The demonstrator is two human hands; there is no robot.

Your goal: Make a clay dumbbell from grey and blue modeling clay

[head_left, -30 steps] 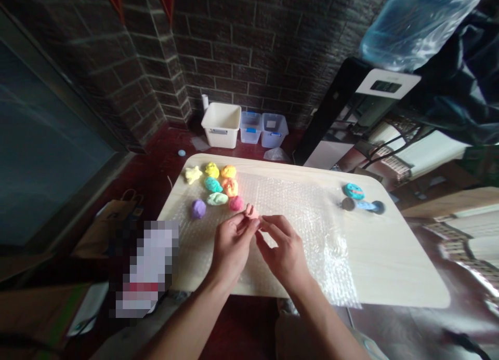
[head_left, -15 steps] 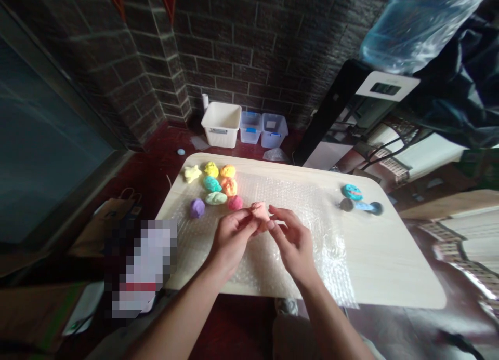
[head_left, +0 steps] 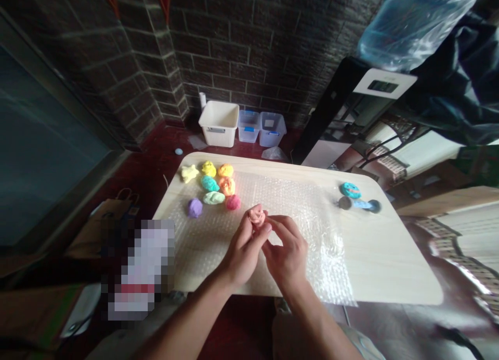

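Note:
A crumpled lump of pink modelling clay (head_left: 257, 216) is held above the bubble wrap. My left hand (head_left: 245, 250) has its thumb and fingers closed around it from the left. On the clay's right side, the fingertips of my right hand (head_left: 286, 248) pinch its edge. Beyond my hands lie several clay lumps: a crimson one (head_left: 233, 202), a pale green one (head_left: 214, 198), a teal one (head_left: 210, 183), an orange one (head_left: 226, 186), a purple one (head_left: 195, 208) and a bright yellow one (head_left: 209, 168).
Bubble wrap (head_left: 312, 220) covers the middle of the pale wooden table (head_left: 390, 256). A blue dumbbell-shaped object (head_left: 359, 204) and a turquoise round piece (head_left: 351, 189) lie at the right. On the floor behind stand a white bin (head_left: 219, 123) and two clear plastic boxes (head_left: 249, 126).
The pink clay, seen stretched out between my hands half a second ago, is now a more compact, folded lump. My right hand has moved left, closer to my left hand.

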